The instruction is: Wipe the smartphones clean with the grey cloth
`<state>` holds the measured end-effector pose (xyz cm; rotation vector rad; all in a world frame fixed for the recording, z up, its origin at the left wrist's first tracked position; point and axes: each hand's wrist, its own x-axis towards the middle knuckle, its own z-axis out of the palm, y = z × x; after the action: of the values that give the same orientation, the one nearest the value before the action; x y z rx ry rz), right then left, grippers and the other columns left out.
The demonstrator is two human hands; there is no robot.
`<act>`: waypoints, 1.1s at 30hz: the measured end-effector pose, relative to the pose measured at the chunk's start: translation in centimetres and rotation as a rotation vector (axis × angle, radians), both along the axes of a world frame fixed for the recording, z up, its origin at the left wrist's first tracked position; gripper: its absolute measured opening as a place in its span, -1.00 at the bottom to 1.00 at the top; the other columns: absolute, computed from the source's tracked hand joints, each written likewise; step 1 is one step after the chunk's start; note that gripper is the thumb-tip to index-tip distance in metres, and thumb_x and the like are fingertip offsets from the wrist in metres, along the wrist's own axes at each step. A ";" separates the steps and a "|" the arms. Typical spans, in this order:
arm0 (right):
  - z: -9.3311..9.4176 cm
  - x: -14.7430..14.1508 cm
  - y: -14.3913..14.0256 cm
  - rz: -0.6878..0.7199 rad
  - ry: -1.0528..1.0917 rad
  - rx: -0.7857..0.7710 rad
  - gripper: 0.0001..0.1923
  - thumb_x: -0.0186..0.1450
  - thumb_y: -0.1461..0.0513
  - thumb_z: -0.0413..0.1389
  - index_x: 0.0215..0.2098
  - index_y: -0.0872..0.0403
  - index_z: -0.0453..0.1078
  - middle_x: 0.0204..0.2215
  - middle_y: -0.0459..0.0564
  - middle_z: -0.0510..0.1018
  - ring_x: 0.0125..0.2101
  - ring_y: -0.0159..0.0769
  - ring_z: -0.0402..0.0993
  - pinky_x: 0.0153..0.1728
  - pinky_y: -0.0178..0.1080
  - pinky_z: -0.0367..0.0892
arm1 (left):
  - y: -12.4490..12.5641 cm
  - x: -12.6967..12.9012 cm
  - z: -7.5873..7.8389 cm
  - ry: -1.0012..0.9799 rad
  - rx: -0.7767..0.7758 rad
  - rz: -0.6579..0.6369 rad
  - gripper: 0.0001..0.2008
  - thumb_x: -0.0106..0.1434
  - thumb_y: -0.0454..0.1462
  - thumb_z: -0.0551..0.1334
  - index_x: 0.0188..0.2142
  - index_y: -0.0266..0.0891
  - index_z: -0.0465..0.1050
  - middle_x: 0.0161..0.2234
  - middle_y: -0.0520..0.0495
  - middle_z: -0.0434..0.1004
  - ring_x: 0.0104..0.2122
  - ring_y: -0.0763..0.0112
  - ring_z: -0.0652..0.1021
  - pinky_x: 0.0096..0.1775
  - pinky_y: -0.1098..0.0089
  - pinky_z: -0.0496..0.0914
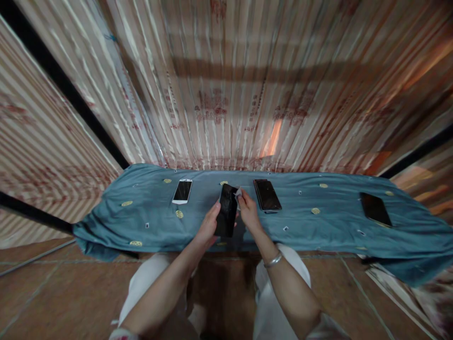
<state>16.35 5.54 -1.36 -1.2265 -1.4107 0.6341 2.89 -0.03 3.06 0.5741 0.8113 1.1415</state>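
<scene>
A black smartphone (225, 212) is held upright, tilted a little, above the cloth-covered table. My left hand (210, 221) grips its left side, with fingers wrapped behind it. At its upper right edge, my right hand (248, 210) pinches a small greyish cloth (238, 193) against the phone. A silver bangle (273, 259) circles my right wrist. Left of the hands lies a white-framed phone (183, 191) with a dark screen. Just right of them rests a stack of dark phones (268, 195).
Another dark phone (375, 209) lies toward the right end of the table, which has a blue-green patterned cloth (329, 231) over it. Behind hangs a striped curtain (219, 113). Black poles (78, 99) slant along the left. Brown floor tiles (42, 288) show in front.
</scene>
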 end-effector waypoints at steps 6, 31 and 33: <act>-0.4 -1.5 -0.4 0.071 0.068 -0.035 -0.58 0.31 0.12 -0.06 0.04 0.10 0.41 0.00 0.10 0.54 0.02 -0.08 0.46 0.07 0.02 0.30 | 1.8 -0.1 0.1 -0.084 -0.026 0.139 -0.64 0.29 -0.20 0.18 0.06 -0.21 0.42 -0.13 -0.12 0.61 -0.21 0.28 0.61 -0.09 0.30 0.46; 0.5 -2.8 -4.4 0.261 -0.471 0.252 -0.61 0.39 0.19 -0.10 0.10 0.03 0.39 0.00 0.12 0.48 -0.01 -0.14 0.41 0.03 -0.04 0.37 | 4.0 -4.3 1.3 -0.261 -0.111 0.227 -0.43 0.38 -0.01 -0.09 0.08 -0.41 0.37 -0.28 -0.26 0.62 -0.27 0.20 0.62 -0.14 0.19 0.48; 1.0 -2.9 -4.6 0.246 -0.485 0.283 -0.64 0.39 0.19 -0.08 0.07 0.00 0.42 -0.04 0.10 0.47 -0.07 -0.15 0.40 -0.03 -0.06 0.40 | 3.8 -4.0 1.5 -0.252 -0.122 0.201 -0.40 0.37 0.02 -0.12 0.05 -0.41 0.39 -0.29 -0.26 0.62 -0.27 0.18 0.62 -0.17 0.19 0.49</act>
<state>13.44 0.94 -0.39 -1.0242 -2.0024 0.2889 -1.13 3.79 4.56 0.2447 0.7254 1.3076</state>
